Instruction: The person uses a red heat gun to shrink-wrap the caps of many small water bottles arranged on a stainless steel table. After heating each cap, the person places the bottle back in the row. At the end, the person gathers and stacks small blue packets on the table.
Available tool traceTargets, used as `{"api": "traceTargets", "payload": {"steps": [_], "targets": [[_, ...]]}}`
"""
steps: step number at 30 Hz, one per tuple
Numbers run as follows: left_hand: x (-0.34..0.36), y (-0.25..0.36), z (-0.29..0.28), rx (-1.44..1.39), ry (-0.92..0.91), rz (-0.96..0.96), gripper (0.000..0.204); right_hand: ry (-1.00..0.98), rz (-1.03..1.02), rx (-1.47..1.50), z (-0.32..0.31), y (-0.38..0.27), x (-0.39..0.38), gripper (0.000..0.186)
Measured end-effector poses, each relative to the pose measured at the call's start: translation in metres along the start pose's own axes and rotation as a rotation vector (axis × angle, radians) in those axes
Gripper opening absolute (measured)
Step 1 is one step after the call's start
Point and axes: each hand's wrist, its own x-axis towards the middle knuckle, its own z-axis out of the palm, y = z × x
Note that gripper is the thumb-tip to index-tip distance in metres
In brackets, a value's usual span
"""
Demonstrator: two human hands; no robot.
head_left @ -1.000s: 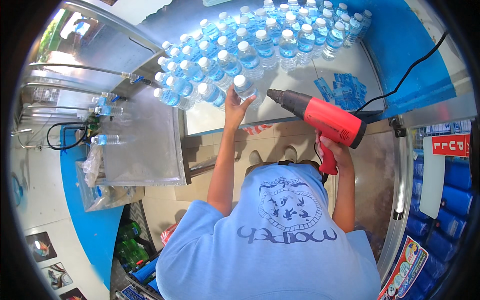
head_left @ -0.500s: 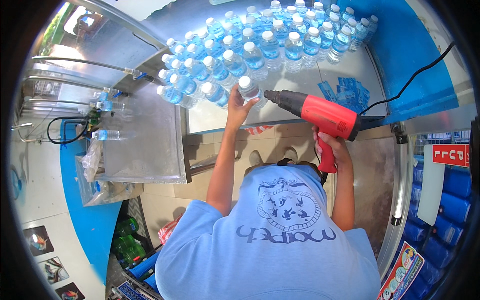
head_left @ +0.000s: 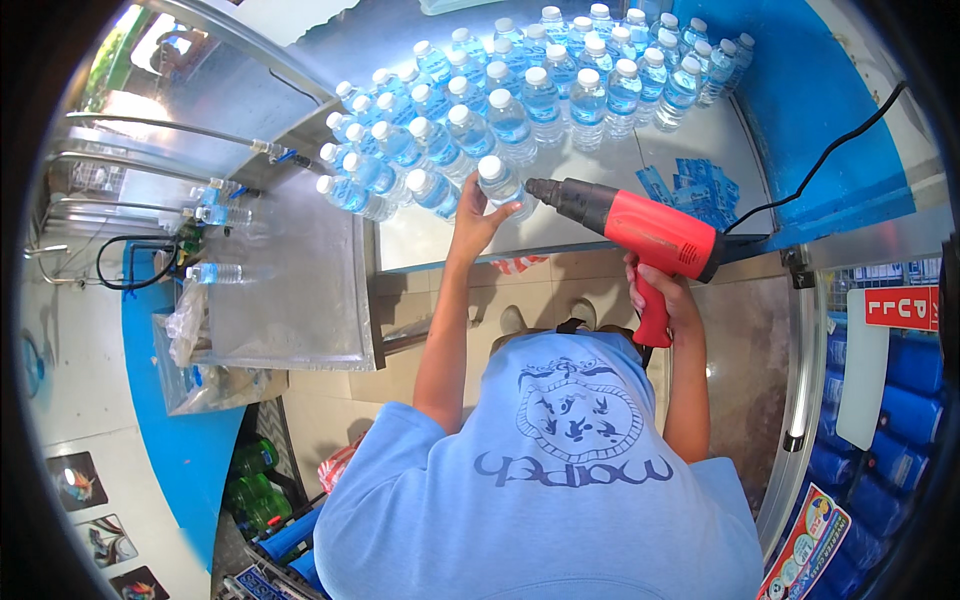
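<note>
My left hand (head_left: 478,220) grips a small clear water bottle (head_left: 500,185) with a white cap, standing at the front of several labelled bottles (head_left: 540,105) on the white counter (head_left: 560,210). My right hand (head_left: 655,295) is closed round the handle of a red and black heat gun (head_left: 655,230). The gun points left, its nozzle (head_left: 537,190) beside the held bottle's upper body; I cannot tell whether they touch. A loose pile of blue labels (head_left: 700,195) lies on the counter behind the gun, and a black cord (head_left: 830,140) runs away to the right.
At the left are a steel sink (head_left: 275,335) and steel pipes (head_left: 160,123) with valves and bottles (head_left: 215,273). At the right is an aluminium door frame (head_left: 800,350) with stacked blue containers (head_left: 900,400) behind it. Green bottles (head_left: 255,490) lie low at the left.
The held bottle and my left hand have shifted slightly right, and the heat gun slightly left, so the nozzle is nearer the bottle. Both grips stay the same.
</note>
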Motion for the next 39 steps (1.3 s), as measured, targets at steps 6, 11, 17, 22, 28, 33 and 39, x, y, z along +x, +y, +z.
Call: {"api": "traceTargets", "payload": {"steps": [6, 11, 17, 22, 28, 33, 39], "targets": [[-0.006, 0.047, -0.003, 0.04, 0.099, 0.276, 0.064, 0.03, 0.003, -0.035, -0.001, 0.005, 0.0, 0.028], [0.006, 0.087, -0.01, 0.339, -0.138, 0.257, 0.04, 0.068, -0.007, -0.105, 0.001, -0.001, -0.002, 0.026], [0.023, 0.104, 0.004, 0.773, -0.034, 0.319, 0.028, 0.013, -0.124, 0.003, 0.009, -0.006, -0.036, 0.024], [0.035, 0.098, 0.017, 0.816, 0.05, 0.233, 0.041, -0.018, -0.176, -0.319, 0.009, 0.008, -0.047, 0.02], [0.034, 0.092, 0.021, 0.753, 0.104, 0.192, 0.045, -0.015, -0.094, -0.375, 0.013, 0.023, -0.046, 0.02], [0.031, 0.092, 0.02, 0.761, 0.093, 0.2, 0.047, 0.043, -0.114, -0.431, 0.019, 0.025, -0.047, 0.019], [0.031, 0.09, 0.021, 0.757, 0.105, 0.208, 0.044, 0.048, -0.323, -0.67, 0.01, 0.038, -0.046, 0.018]]}}
